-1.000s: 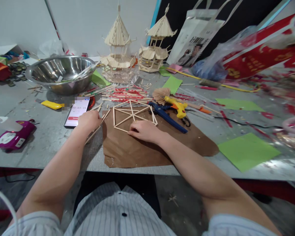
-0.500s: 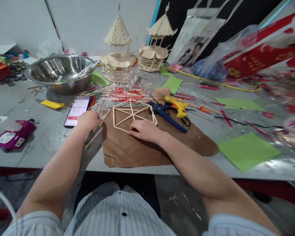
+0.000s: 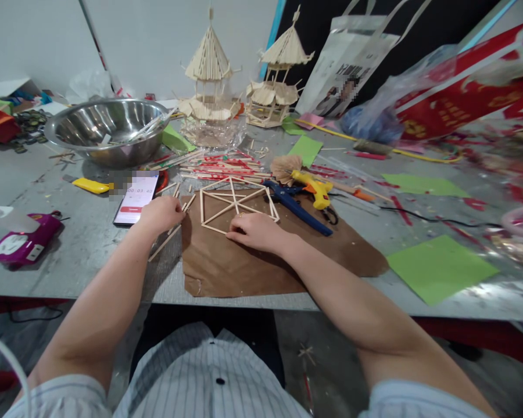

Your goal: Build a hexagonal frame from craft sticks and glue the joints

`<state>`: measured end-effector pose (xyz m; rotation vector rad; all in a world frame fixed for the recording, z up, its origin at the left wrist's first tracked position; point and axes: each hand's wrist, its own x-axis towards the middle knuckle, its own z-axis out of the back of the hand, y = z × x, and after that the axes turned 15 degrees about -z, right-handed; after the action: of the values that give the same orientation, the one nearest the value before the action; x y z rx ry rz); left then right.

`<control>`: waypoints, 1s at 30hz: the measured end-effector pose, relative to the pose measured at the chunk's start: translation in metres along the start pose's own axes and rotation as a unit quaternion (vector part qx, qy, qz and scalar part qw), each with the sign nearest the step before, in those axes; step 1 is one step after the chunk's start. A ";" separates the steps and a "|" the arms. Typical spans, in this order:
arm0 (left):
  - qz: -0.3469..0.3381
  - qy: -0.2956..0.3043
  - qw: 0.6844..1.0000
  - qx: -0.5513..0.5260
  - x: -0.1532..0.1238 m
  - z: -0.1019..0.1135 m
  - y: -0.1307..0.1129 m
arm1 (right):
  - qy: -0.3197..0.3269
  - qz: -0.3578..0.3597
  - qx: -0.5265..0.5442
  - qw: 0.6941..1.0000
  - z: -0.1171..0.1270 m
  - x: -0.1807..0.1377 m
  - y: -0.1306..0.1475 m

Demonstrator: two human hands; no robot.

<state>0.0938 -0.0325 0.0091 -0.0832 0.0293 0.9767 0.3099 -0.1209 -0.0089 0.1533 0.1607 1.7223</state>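
Note:
A hexagonal frame of thin wooden sticks (image 3: 218,203), with spokes crossing at its middle, lies on a brown sheet (image 3: 244,270). My right hand (image 3: 259,230) rests over its near right side, fingers curled and closed on the frame's front edge, covering that corner. My left hand (image 3: 163,215) is closed among loose wooden sticks (image 3: 165,242) at the sheet's left edge. Its fingertips are hidden, so whatever they pinch cannot be made out. Beside that hand lies a phone (image 3: 137,197) with a running timer.
Right of the frame lie blue-handled pliers (image 3: 303,212) and a yellow glue gun (image 3: 316,188). Behind are red-wrapped sticks (image 3: 226,165), a steel bowl (image 3: 108,130) and two stick pagodas (image 3: 209,64). A yellow cutter (image 3: 90,184) lies left; green paper (image 3: 440,268) lies right.
My left hand has moved slightly right over the loose sticks, and one stick below it has shifted a little. My right hand and the frame have stayed in place.

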 end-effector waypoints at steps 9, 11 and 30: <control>0.015 0.001 0.999 0.035 -0.004 0.002 -0.007 | -0.001 0.000 -0.005 1.000 0.000 0.000 0.000; 0.010 0.003 0.999 0.042 -0.005 0.003 -0.009 | -0.003 0.004 0.002 1.000 -0.001 0.000 -0.001; -0.004 -0.189 0.976 -0.110 -0.004 0.003 -0.011 | -0.003 0.041 0.076 0.996 -0.002 0.003 -0.003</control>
<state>0.1006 -0.0414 0.0128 -0.1005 -0.4293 0.9714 0.3118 -0.1179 -0.0109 0.2812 0.2844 1.7912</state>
